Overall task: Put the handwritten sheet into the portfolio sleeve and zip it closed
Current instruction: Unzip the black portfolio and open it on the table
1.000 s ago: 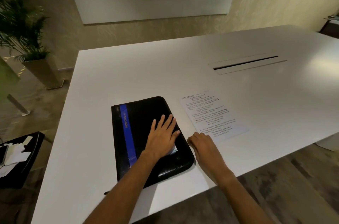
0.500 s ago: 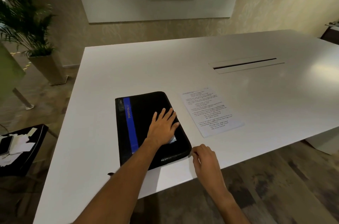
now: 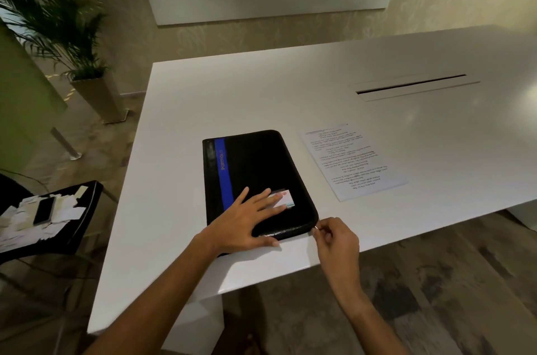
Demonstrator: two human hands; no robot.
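A black portfolio sleeve (image 3: 255,168) with a blue stripe lies flat near the front edge of the white table (image 3: 261,93). My left hand (image 3: 247,218) rests flat on its near end, fingers spread, partly covering a small card window. At the sleeve's near right corner my right hand (image 3: 334,238) pinches a small metal zipper pull (image 3: 316,227) between thumb and fingers. The handwritten sheet (image 3: 353,160) lies on the table just right of the sleeve, apart from both hands.
A long cable slot (image 3: 412,86) is cut into the table at the back right. Left of the table stands a black chair (image 3: 49,218) holding a phone and paper scraps. A potted palm (image 3: 72,35) stands at the back left.
My right hand has moved from the sleeve's right side down to its near right corner and closed on the zipper pull. My left hand has slid toward the sleeve's near edge.
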